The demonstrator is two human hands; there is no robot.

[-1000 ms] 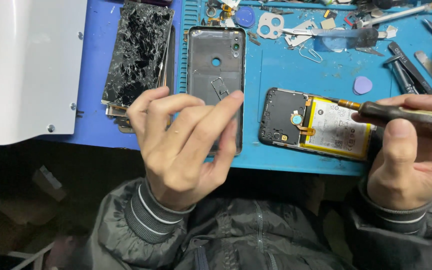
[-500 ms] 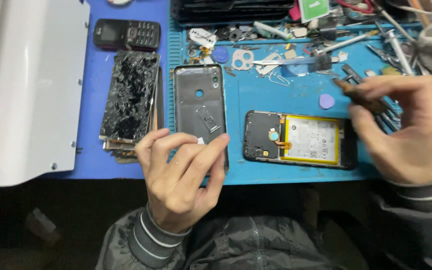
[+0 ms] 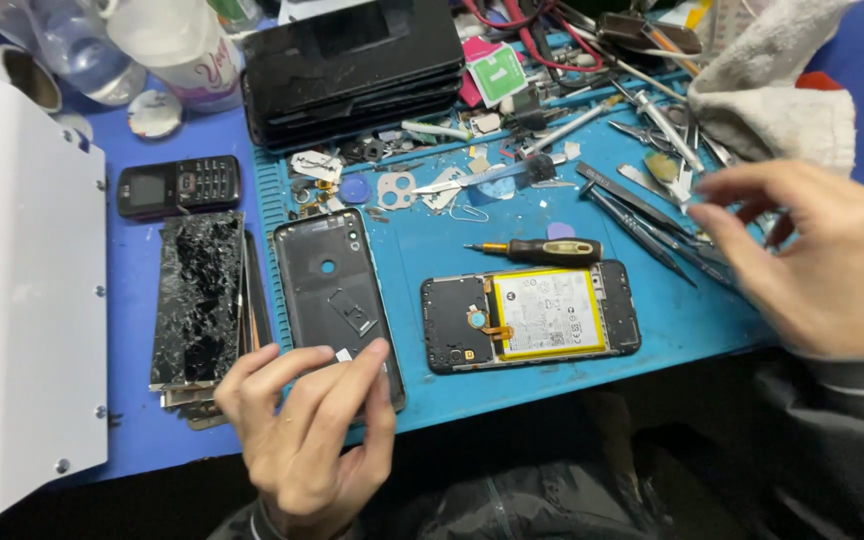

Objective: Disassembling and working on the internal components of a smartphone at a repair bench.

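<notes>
Left hand (image 3: 307,440) has fingertips resting on the bottom edge of the black back cover (image 3: 337,300), fingers loosely spread, not pinching anything. Right hand (image 3: 827,260) hovers open over the tweezers (image 3: 642,225), holding nothing. Btw the opened phone (image 3: 532,320) lies on the blue mat (image 3: 432,250), screwdriver (image 3: 542,250) just above it, cracked screen (image 3: 197,298) to the left.
</notes>
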